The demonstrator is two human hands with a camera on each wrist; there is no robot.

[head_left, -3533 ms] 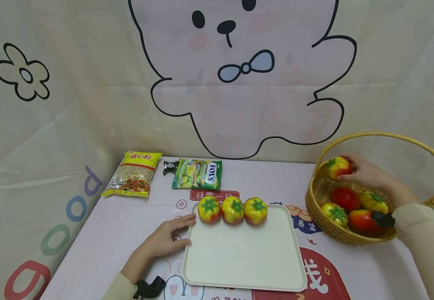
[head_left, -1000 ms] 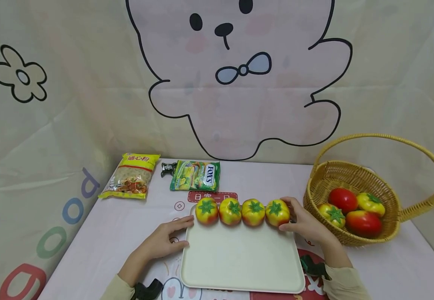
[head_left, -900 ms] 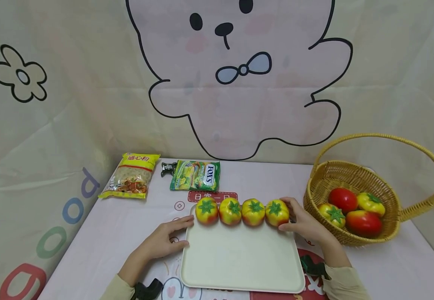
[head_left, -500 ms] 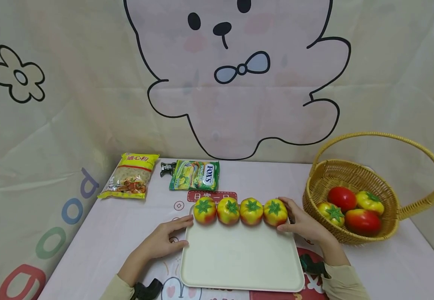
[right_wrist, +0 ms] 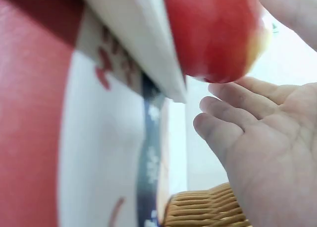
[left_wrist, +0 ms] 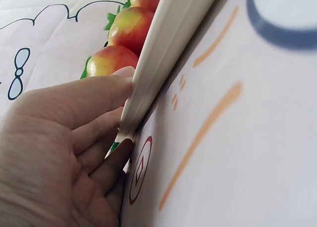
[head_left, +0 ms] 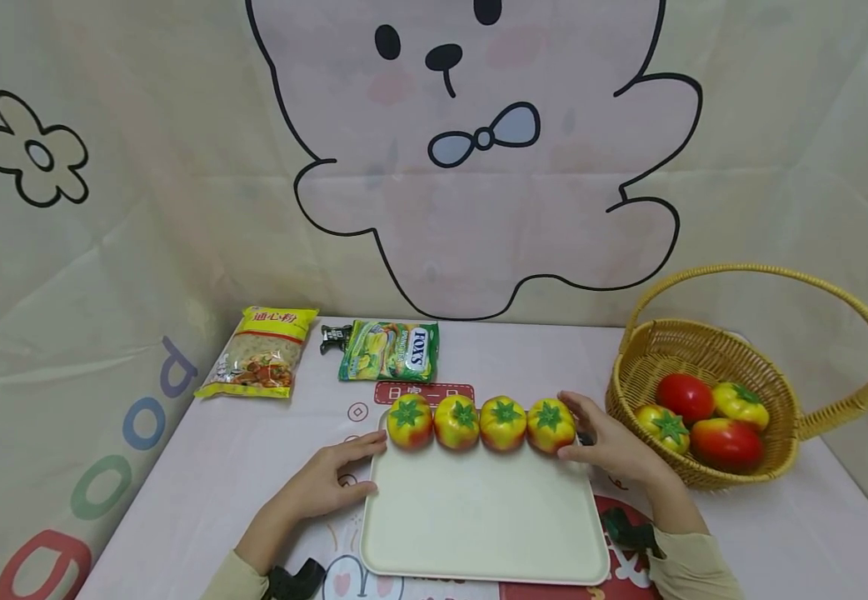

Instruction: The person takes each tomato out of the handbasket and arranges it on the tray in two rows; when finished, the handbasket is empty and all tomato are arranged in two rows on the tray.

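Several yellow-and-red, tomato-like fruits with green star-shaped tops stand in a row along the far edge of a cream tray [head_left: 479,517]. My left hand [head_left: 329,479] rests at the tray's left edge, its thumb and fingertips touching the rim [left_wrist: 148,53]. Around the right side of the rightmost fruit [head_left: 551,425] is my right hand [head_left: 610,446], fingers spread and fairly straight. In the right wrist view that fruit [right_wrist: 215,33] sits on the tray, between the thumb and the loosely extended fingers [right_wrist: 223,123]; whether they touch it is hard to tell.
At the right stands a wicker basket [head_left: 625,400] with red and yellow fruits inside and a tall handle. Along the back left lie a yellow pasta bag [head_left: 261,354], a small black packet [head_left: 335,337] and a green FOX'S bag [head_left: 389,350]. A printed cloth covers the table.
My right hand has brought a fruit from the basket to the right end of the row. Just now its fingers have eased slightly away rightward. The left hand has stayed at the tray.
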